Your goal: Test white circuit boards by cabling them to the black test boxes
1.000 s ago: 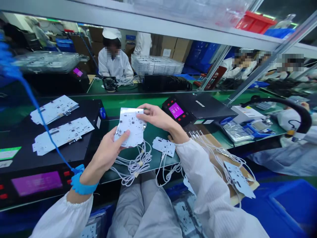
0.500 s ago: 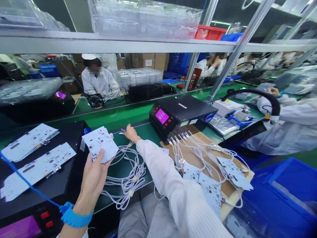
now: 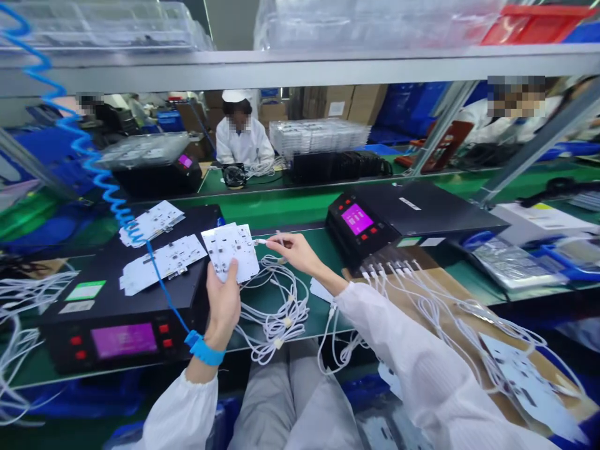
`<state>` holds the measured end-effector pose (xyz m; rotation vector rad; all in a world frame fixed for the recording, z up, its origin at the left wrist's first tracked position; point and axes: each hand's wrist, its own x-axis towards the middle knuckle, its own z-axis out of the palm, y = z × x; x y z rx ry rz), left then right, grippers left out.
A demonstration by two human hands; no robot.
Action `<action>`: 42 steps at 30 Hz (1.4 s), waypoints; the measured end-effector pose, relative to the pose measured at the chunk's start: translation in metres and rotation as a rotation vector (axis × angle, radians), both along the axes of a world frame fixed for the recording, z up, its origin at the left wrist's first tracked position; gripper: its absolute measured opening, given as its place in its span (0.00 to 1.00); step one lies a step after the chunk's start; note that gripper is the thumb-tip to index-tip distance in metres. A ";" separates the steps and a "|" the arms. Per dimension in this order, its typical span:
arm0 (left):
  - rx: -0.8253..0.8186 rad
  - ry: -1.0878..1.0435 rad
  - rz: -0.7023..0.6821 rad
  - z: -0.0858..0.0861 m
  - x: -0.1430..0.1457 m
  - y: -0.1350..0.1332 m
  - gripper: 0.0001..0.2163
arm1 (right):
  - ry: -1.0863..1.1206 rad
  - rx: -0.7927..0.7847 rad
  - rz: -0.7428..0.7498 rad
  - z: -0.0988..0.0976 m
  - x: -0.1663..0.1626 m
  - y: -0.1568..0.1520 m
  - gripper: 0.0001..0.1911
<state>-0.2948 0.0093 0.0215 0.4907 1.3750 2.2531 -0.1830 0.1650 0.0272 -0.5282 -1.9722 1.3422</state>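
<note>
My left hand (image 3: pixel 223 306), wearing a blue wrist strap (image 3: pixel 206 349), is closed around a small stack of white circuit boards (image 3: pixel 229 247), thumb on top. On its right, my right hand (image 3: pixel 297 253) pinches a white USB cable (image 3: pixel 270 242). The cable's plug is at the right edge of the boards; whether it is seated in a socket I cannot tell. Below my right hand lie bundled white cables (image 3: pixel 284 309) on the green table. More white circuit boards (image 3: pixel 164 262) rest on a black tester box (image 3: pixel 197 300) to the left.
Another black tester (image 3: pixel 422 206) with a lit pink screen stands at right, white cables (image 3: pixel 434 300) plugged into it. A coiled blue cord (image 3: pixel 100 175) hangs at left. Overhead runs a white shelf (image 3: pixel 300 69). Across the bench sits a co-worker (image 3: pixel 244 140) in white.
My right hand has come up from the table to the boards' right edge with a cable plug. The view has turned left; my left hand still holds the boards.
</note>
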 end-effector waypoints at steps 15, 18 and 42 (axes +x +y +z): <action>-0.006 -0.005 -0.060 0.007 0.003 0.000 0.19 | 0.023 -0.174 -0.115 -0.015 0.004 -0.004 0.30; -0.019 0.003 -0.054 0.005 0.003 0.002 0.20 | 0.020 -0.191 -0.116 -0.015 0.006 -0.005 0.30; 0.004 0.061 -0.077 -0.001 0.002 0.005 0.26 | 0.040 -0.200 -0.100 -0.013 0.011 -0.004 0.27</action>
